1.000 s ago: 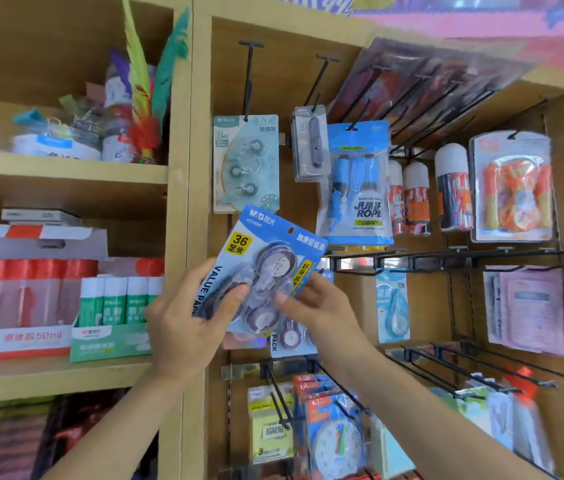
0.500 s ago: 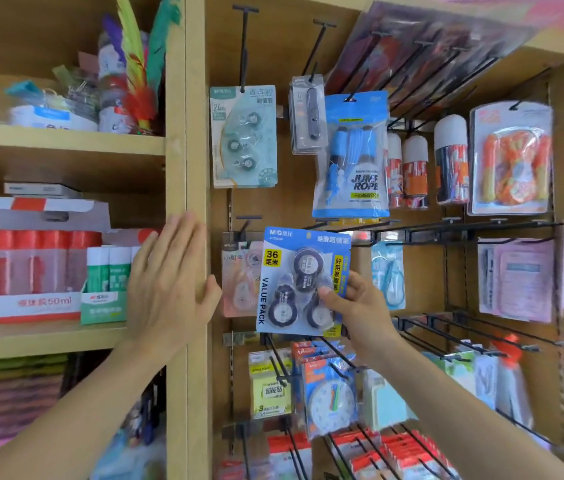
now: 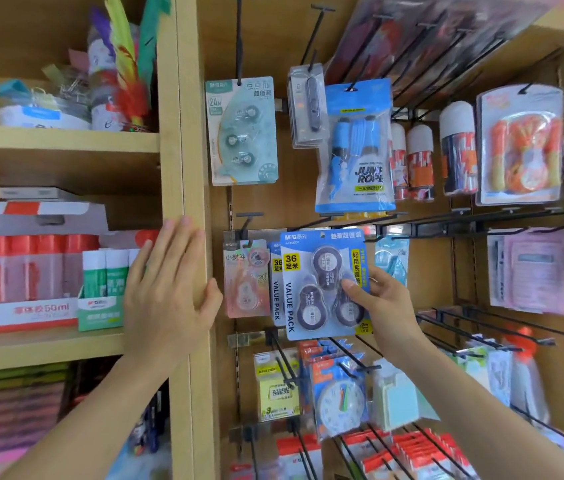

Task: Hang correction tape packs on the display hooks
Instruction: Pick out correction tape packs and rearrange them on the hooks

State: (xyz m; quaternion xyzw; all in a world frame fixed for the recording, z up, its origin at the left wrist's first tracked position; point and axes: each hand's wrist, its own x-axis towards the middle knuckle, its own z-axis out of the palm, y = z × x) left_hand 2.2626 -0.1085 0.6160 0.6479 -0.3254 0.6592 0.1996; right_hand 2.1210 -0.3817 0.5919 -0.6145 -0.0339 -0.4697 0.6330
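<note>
A blue correction tape value pack (image 3: 311, 289) with three dark tape rollers sits upright at the middle row of display hooks (image 3: 249, 220). My right hand (image 3: 381, 306) pinches its right edge with thumb on the front. A second identical pack (image 3: 275, 289) hangs just behind it, mostly hidden. A pink single-tape pack (image 3: 246, 278) hangs to the left. My left hand (image 3: 169, 289) rests flat on the wooden upright (image 3: 187, 133) between the shelf units, fingers straight, holding nothing.
A green tape pack (image 3: 240, 129), a jump rope bag (image 3: 356, 147) and cans (image 3: 421, 161) hang above. Bare black hooks (image 3: 498, 330) jut out at right. Sticky notes (image 3: 277, 389) and a clock toy (image 3: 341, 403) hang below. Glue stick boxes (image 3: 21, 275) fill the left shelf.
My left hand let go of the pack and moved to the wooden upright. My right hand carried the pack right and straightened it up against the middle-row hook.
</note>
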